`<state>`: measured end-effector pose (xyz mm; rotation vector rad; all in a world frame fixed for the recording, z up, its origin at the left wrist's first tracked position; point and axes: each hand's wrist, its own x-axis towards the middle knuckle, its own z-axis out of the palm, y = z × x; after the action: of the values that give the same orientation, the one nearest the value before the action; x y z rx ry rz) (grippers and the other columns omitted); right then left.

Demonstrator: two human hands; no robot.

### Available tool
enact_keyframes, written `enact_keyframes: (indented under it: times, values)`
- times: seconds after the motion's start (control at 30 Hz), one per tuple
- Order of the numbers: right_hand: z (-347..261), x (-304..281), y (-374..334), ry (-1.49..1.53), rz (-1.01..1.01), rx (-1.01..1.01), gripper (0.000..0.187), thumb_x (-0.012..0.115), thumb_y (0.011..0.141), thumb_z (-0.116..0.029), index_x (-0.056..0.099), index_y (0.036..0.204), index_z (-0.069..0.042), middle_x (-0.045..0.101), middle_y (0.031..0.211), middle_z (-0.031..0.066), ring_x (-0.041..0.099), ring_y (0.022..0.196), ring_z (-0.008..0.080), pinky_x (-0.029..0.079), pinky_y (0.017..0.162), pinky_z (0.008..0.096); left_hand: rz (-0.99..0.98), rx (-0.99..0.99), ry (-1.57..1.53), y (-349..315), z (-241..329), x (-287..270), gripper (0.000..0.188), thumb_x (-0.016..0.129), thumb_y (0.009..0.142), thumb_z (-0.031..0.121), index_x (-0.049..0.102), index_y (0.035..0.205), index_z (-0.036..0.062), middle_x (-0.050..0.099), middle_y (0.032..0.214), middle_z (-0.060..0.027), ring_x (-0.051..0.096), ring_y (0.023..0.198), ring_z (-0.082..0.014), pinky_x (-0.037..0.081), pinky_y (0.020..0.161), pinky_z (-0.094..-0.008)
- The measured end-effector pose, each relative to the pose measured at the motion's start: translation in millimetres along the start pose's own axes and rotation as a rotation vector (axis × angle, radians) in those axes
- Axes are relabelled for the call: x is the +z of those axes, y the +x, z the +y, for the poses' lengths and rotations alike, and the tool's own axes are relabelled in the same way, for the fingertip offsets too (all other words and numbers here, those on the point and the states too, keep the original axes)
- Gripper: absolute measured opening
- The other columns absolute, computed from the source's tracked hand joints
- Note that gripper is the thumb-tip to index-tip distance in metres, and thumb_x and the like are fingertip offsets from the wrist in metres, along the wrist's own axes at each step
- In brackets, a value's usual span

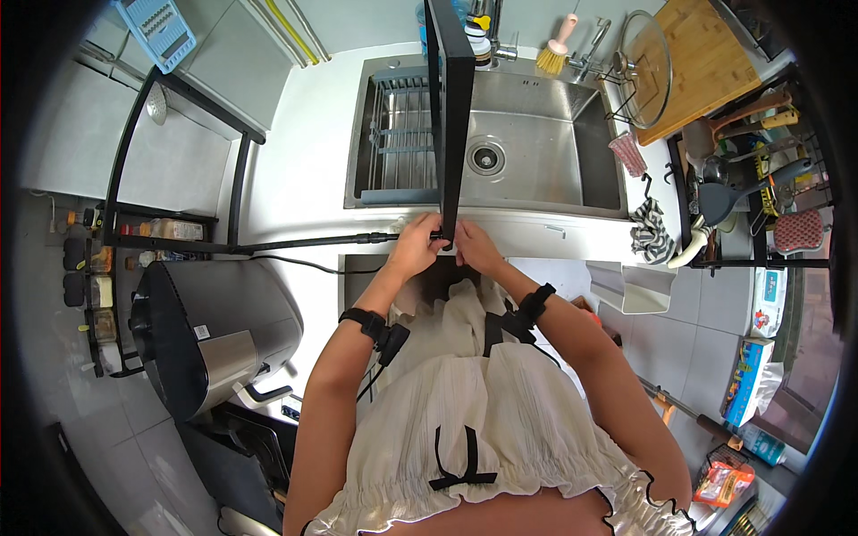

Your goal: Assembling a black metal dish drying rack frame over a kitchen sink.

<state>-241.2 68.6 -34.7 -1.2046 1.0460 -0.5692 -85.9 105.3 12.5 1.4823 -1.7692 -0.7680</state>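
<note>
Plainly, we have the black panel [455, 116] edge-on across our view of the sink [536, 174], its near end between our left hand [415, 247], grasping the black rod [377, 238], and our right hand [479, 249], whose grip we cannot tell.

Top of the black panel [458, 134] was cut off by the upper edge, and a chunk of the sink [590, 201] was blocked by it. Fingertip contact at the left hand [417, 246] was too tiny to be made out, tbh.
</note>
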Motion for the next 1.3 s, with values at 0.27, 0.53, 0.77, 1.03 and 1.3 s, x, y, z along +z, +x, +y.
enact_keyframes:
  times: [0.27, 0.53, 0.77, 1.03, 1.3]
  values:
    - [9, 4, -2, 0.042, 0.055, -0.045, 0.044, 0.034, 0.096, -0.038, 0.049, 0.079, 0.000, 0.050, 0.060, 0.0070, 0.052, 0.040, 0.0170, 0.044, 0.041, 0.0267, -0.018, 0.020, 0.010, 2, 0, -1, 0.036, 0.069, 0.068, 0.000, 0.055, 0.101, 0.0030, 0.056, 0.087, -0.0129, 0.056, 0.082, -0.0324, 0.046, 0.071, -0.0384]
    - [-2, -1, -8, -0.018, -0.045, 0.022, 0.037, 0.030, 0.098, -0.032, 0.048, 0.083, -0.003, 0.046, 0.061, 0.0014, 0.048, 0.043, 0.0115, 0.039, 0.040, 0.0242, -0.022, 0.016, 0.003, 1, -1, -3, 0.033, 0.069, 0.067, 0.000, 0.054, 0.097, 0.0019, 0.054, 0.086, -0.0132, 0.054, 0.083, -0.0334, 0.045, 0.071, -0.0386]
    - [-3, 2, -3, -0.081, -0.022, 0.057, 0.034, 0.036, 0.095, -0.031, 0.047, 0.084, 0.000, 0.049, 0.058, 0.0070, 0.052, 0.044, 0.0171, 0.043, 0.044, 0.0312, -0.075, -0.050, -0.018, 2, 6, -6, 0.030, 0.069, 0.067, -0.001, 0.050, 0.090, -0.0014, 0.049, 0.093, -0.0156, 0.051, 0.086, -0.0360, 0.044, 0.072, -0.0380]
    - [4, 5, -4, -0.090, 0.016, -0.088, 0.043, 0.035, 0.095, -0.036, 0.050, 0.081, 0.002, 0.049, 0.055, 0.0078, 0.053, 0.041, 0.0184, 0.045, 0.043, 0.0317, -0.058, 0.003, 0.036, 5, 6, -3, 0.031, 0.068, 0.066, -0.005, 0.045, 0.086, -0.0029, 0.040, 0.106, -0.0175, 0.047, 0.092, -0.0380, 0.043, 0.075, -0.0373]
    - [-4, 5, -10, -0.135, 0.041, -0.063, 0.044, 0.033, 0.096, -0.034, 0.051, 0.076, 0.000, 0.051, 0.057, 0.0094, 0.054, 0.044, 0.0178, 0.045, 0.046, 0.0320, -0.038, 0.033, 0.001, 4, 2, 0, 0.042, 0.065, 0.066, -0.008, 0.047, 0.103, -0.0032, 0.040, 0.102, -0.0168, 0.047, 0.089, -0.0353, 0.043, 0.073, -0.0365]
